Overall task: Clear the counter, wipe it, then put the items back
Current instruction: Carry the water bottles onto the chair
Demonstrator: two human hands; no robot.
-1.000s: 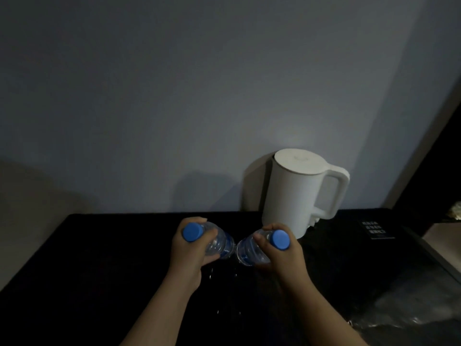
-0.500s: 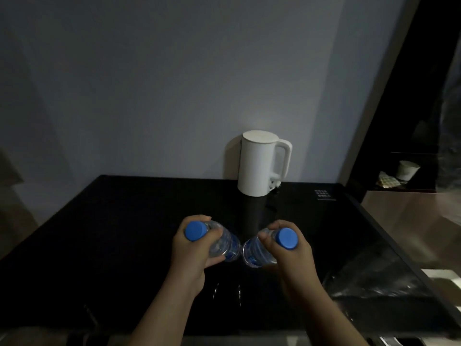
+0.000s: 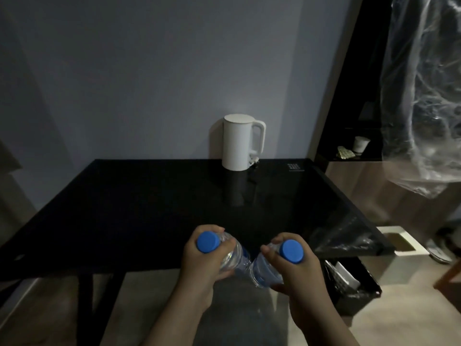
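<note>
While clearing looked under way, two blue-capped bottles hung off the near edge of the worktop (image 3: 149, 208): left bottle (image 3: 234, 255) in left hand (image 3: 199, 262), right bottle (image 3: 264, 270) in right hand (image 3: 300, 274), each grip wrapped round its bottle's upper part. White kettle (image 3: 237, 143) stood at the back. Next, likely: park bottles elsewhere, fetch kettle.

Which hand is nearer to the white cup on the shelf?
Right. The right hand grips the right bottle in front and left of the white cup; the left hand, gripping the left bottle, is farther left.
</note>
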